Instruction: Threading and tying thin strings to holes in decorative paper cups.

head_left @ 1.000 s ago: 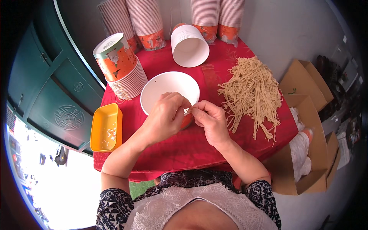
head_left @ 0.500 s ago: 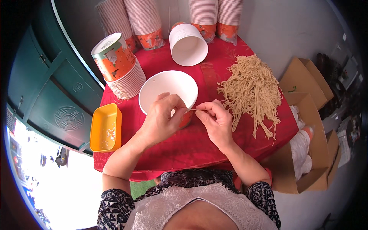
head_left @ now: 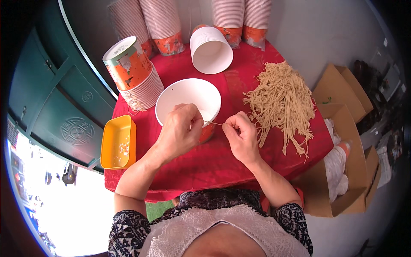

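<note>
A white-lined paper bucket (head_left: 190, 95) with an orange outside stands in front of me at the table's middle, its mouth tipped toward me. A small dark hole shows in its far wall. Over the near rim, my left hand (head_left: 177, 132) is closed on one end of a thin beige cord (head_left: 215, 124). To the right of the bucket, my right hand (head_left: 242, 139) pinches the other end, and the cord runs straight between the two hands. The left fingertips and the rim beneath them are partly hidden. A loose heap of beige cords (head_left: 280, 100) lies to the right.
Upside-down nested buckets (head_left: 135, 75) stand at left, above a yellow tray (head_left: 132, 141) with small white bits. Another white bucket (head_left: 212, 53) lies on its side. Wrapped bucket stacks (head_left: 160, 21) line the wall. Cardboard boxes (head_left: 355, 171) sit right of the red-clothed table (head_left: 205, 171).
My right hand has drawn slightly away to the right, and its fingers have curled in. The cord between my hands now spans a wider gap.
</note>
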### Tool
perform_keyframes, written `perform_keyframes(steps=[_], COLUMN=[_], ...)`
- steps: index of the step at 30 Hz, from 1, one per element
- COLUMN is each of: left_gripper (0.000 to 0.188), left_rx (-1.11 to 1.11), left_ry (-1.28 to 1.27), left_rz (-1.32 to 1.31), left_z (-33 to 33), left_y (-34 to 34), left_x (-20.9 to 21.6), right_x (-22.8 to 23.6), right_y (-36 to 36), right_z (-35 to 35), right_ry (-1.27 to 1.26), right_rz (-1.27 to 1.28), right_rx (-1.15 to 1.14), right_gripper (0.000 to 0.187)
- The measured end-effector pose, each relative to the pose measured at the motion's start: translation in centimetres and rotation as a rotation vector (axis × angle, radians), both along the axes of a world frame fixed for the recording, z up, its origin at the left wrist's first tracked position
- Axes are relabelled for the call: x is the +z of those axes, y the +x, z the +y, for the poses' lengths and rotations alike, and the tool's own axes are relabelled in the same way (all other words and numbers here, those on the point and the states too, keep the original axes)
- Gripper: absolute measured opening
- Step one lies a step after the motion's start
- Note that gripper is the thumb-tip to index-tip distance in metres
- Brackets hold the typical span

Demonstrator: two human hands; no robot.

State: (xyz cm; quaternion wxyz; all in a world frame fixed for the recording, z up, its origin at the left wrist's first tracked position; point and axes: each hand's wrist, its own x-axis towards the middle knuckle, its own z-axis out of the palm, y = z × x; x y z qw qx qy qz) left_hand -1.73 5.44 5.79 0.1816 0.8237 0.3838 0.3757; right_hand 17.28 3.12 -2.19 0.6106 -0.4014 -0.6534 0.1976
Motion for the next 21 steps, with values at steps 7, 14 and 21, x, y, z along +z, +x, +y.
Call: perform_keyframes(steps=[7,14,21], left_gripper=[0.028,0.046,0.017], left_rx=[-0.127,-0.196,-0.154], left_ry=[0.077,0.125,0.130], left_rz=[0.150,0.613,0.742], left_z=[1.3,1.9,1.2], left_y=[-3.8,-4.8,-4.8], left_x=[3.0,3.6,3.5], right_x=[0.8,1.9,3.8], right_y=[3.9,8.1,8.0], right_z=[1.4,2.6,0.1], right_ry=[-0.113,-0.203,-0.216], right_rz=[0.268,0.418,0.482], right_rx=[0.047,0.095,0.257], right_gripper=[0.007,0.012,0.012])
